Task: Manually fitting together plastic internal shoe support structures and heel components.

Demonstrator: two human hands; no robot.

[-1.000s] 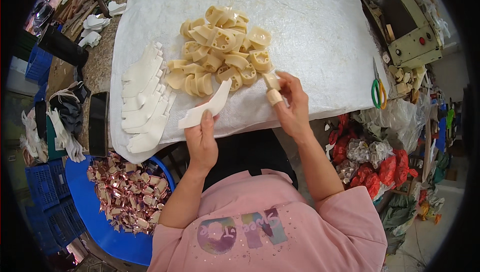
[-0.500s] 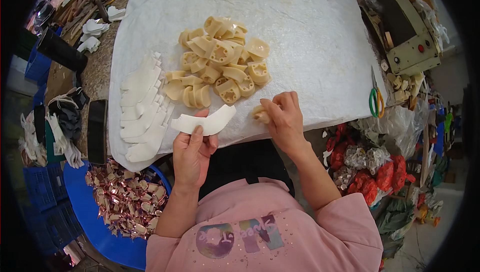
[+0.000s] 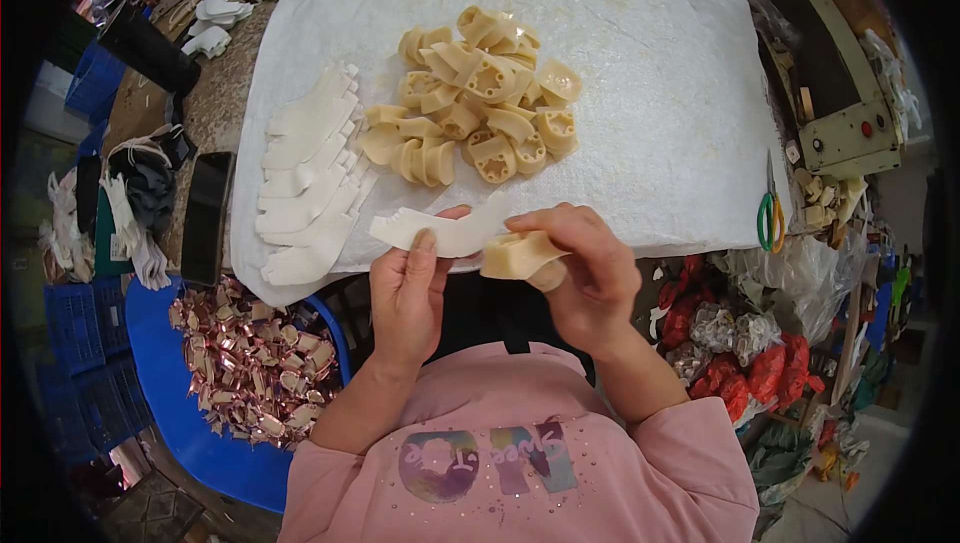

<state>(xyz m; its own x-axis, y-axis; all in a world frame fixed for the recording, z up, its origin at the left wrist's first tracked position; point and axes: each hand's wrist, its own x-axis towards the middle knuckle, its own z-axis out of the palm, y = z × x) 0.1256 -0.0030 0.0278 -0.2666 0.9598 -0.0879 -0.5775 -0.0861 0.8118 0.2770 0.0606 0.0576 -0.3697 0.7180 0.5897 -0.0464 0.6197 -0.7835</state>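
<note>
Just beyond my lap, my left hand (image 3: 408, 291) pinches a curved white strip of thin sheet material (image 3: 462, 234) between thumb and fingers. Close beside its right end, my right hand (image 3: 594, 281) grips a beige plastic shoe heel (image 3: 514, 255), its wide end towards the strip. Whether strip and heel touch I cannot tell. Beyond my hands lies a pile of similar beige heels (image 3: 490, 81) on the white-covered table (image 3: 650, 123). More white strips (image 3: 303, 205), overlapping in rows, lie left of the pile.
Scissors (image 3: 772, 213) with green and orange handles lie at the table's right edge. A dark phone (image 3: 208, 218) is on the left side. Below left stands a blue tub (image 3: 165, 398) full of shiny pinkish pieces (image 3: 262, 363). Red bags (image 3: 768, 371) are on the right.
My right hand has lifted the heel off the table edge and brought it left and nearer, beside the white strip. My left hand has shifted slightly right. The whole view has shifted a little.
</note>
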